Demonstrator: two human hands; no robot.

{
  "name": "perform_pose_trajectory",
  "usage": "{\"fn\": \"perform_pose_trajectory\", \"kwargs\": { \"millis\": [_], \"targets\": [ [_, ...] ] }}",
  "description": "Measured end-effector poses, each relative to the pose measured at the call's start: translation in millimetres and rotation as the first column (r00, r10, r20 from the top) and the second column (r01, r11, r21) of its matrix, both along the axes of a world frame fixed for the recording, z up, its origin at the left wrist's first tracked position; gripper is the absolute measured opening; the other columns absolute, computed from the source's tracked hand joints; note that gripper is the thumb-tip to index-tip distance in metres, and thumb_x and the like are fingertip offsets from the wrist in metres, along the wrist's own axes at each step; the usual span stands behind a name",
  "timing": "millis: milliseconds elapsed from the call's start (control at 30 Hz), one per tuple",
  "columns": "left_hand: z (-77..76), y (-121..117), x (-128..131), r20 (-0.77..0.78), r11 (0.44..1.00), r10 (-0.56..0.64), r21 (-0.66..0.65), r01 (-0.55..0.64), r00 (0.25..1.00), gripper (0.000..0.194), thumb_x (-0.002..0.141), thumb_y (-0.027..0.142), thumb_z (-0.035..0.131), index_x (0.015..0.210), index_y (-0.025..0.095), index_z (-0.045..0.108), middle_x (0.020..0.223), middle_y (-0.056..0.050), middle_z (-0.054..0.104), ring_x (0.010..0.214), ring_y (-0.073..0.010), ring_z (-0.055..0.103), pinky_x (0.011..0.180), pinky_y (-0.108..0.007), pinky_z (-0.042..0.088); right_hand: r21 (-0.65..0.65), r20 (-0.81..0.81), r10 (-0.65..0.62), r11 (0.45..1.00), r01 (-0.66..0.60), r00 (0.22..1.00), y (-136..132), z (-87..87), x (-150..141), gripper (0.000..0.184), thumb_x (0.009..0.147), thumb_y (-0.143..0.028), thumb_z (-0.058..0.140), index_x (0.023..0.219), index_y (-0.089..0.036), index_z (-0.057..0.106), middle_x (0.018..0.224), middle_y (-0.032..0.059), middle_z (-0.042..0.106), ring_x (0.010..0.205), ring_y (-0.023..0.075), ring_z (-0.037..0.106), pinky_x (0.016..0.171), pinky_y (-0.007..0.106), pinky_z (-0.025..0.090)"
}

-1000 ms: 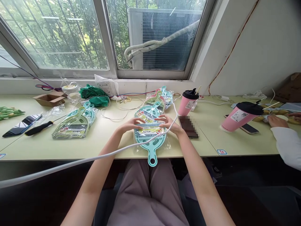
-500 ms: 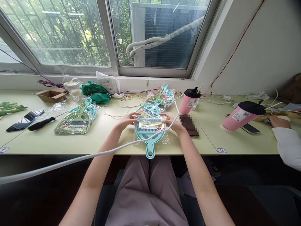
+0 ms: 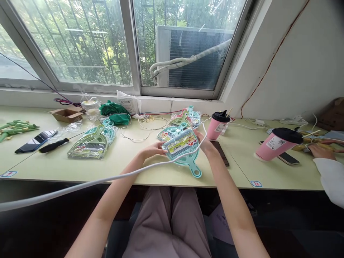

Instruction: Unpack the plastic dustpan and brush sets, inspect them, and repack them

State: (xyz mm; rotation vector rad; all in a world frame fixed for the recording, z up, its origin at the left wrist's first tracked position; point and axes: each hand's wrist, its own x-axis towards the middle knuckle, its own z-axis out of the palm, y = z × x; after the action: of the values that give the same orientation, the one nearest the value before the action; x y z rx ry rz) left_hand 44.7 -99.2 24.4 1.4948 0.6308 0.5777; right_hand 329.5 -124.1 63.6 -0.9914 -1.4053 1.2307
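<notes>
Between my hands is a light blue dustpan and brush set (image 3: 185, 157) in clear wrap, its handle pointing toward me and to the right. My left hand (image 3: 154, 149) grips its left edge with the fingertips. On the far right edge, my right hand (image 3: 203, 141) holds it too; the white cable partly hides those fingers. Just behind lie more wrapped dustpan sets, one light blue (image 3: 166, 133), one green (image 3: 184, 117) and one with pink (image 3: 177, 115). Another stack of wrapped dustpan sets (image 3: 90, 145), green on top, rests to the left.
A white cable (image 3: 107, 176) crosses in front of me. Pink cups (image 3: 214, 130) and a phone (image 3: 221, 154) stand or lie to the right. A screwdriver (image 3: 53, 146), another phone (image 3: 36, 141) and a cardboard box (image 3: 66, 114) are left. Far right, another person's sleeve (image 3: 329, 179) shows.
The dustpan set in my hands has turned, its handle swinging to the right, and its label side now tilts up more. My right hand has moved to its far right edge. The view has shifted slightly.
</notes>
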Motion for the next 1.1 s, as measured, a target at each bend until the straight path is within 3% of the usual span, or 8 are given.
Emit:
{"fn": "perform_pose_trajectory", "kwargs": {
  "millis": [200,300,433,567,767,867,1000,1100],
  "targets": [
    [-14.1,3.1,8.5,-0.036,0.993,-0.089,0.079,0.091,0.995,0.055,0.058,0.026,0.088,0.11,0.019,0.07,0.108,-0.008,0.072,0.101,-0.0254,0.066,0.086,-0.034,0.053,0.082,0.36,0.154,0.977,-0.196,0.92,21.7,64.6,-20.9,0.046,0.075,-0.047,0.074,0.114,-0.022,0.07,0.087,0.0039,0.073,0.082,0.0213,0.067,0.074,0.035,0.055],
    [-16.0,1.8,7.6,-0.057,0.997,-0.064,0.044,0.066,0.996,0.053,0.059,0.027,0.088,0.109,0.02,0.071,0.106,-0.007,0.073,0.1,-0.0262,0.067,0.084,-0.035,0.054,0.213,0.53,0.039,0.961,-0.178,0.847,23.6,75.0,-45.6,0.034,0.08,-0.041,0.071,0.109,-0.022,0.073,0.08,0.0034,0.073,0.08,0.0213,0.066,0.079,0.036,0.053],
    [-11.7,-0.4,3.0,0.012,0.999,-0.047,-0.01,0.047,0.999,0.045,0.06,0.03,0.088,0.1,0.015,0.073,0.097,-0.009,0.074,0.089,-0.0245,0.069,0.079,-0.035,0.056,0.463,0.618,-0.346,0.886,0.029,0.707,-0.1,74.6,-66.4,0.026,0.09,-0.039,0.059,0.11,-0.027,0.072,0.093,0.006,0.074,0.101,0.0279,0.065,0.096,0.044,0.045],
    [-9.0,2.8,-1.0,0.183,0.995,0.084,-0.064,-0.073,0.98,0.047,0.061,0.035,0.087,0.099,0.011,0.073,0.097,-0.012,0.074,0.085,-0.0237,0.07,0.079,-0.036,0.056,0.687,0.396,-0.625,0.688,0.235,0.672,-33.3,62.6,-60.5,0.034,0.096,-0.039,0.045,0.122,-0.027,0.062,0.129,0.008,0.062,0.134,0.0304,0.044,0.113,0.051,0.03],
    [-16.3,12.3,-2.4,0.306,0.968,0.243,-0.134,-0.21,0.92,0.047,0.066,0.035,0.085,0.104,0.012,0.07,0.105,-0.013,0.073,0.092,-0.0256,0.07,0.081,-0.037,0.056,0.663,0.214,-0.764,0.571,0.484,0.609,-43.4,30.8,-37.8,0.043,0.094,-0.048,0.042,0.13,-0.028,0.053,0.134,0.0105,0.057,0.134,0.0311,0.043,0.113,0.052,0.031],
    [-17.5,15.7,-3.7,0.379,0.938,0.347,-0.165,-0.306,0.858,0.052,0.069,0.032,0.083,0.114,0.018,0.064,0.111,-0.009,0.071,0.094,-0.0231,0.069,0.083,-0.036,0.056,0.496,0.091,-0.686,0.66,0.564,0.722,-29.6,15.1,-37.3,0.048,0.092,-0.054,0.044,0.131,-0.028,0.05,0.132,0.0114,0.058,0.126,0.0286,0.052,0.108,0.049,0.04],
    [-18.0,18.9,-4.6,0.447,0.89,0.454,-0.185,-0.416,0.771,0.05,0.07,0.026,0.082,0.115,0.022,0.059,0.12,-0.007,0.066,0.106,-0.0226,0.065,0.092,-0.036,0.052,0.22,-0.063,-0.298,0.927,0.305,0.952,-5.4,2.1,-60.5,0.068,0.081,-0.068,0.053,0.137,-0.032,0.037,0.132,0.0108,0.058,0.118,0.0253,0.059,0.09,0.039,0.055],
    [-21.0,19.6,-4.8,0.412,0.893,0.45,-0.208,-0.399,0.792,0.052,0.069,0.022,0.082,0.114,0.023,0.058,0.12,-0.007,0.065,0.109,-0.0237,0.063,0.094,-0.039,0.051,0.188,-0.087,-0.239,0.949,0.252,0.967,13.7,6.3,-86.3,0.073,0.08,-0.072,0.05,0.138,-0.03,0.036,0.132,0.0113,0.058,0.122,0.0234,0.057,0.092,0.036,0.053]
  ]
}}
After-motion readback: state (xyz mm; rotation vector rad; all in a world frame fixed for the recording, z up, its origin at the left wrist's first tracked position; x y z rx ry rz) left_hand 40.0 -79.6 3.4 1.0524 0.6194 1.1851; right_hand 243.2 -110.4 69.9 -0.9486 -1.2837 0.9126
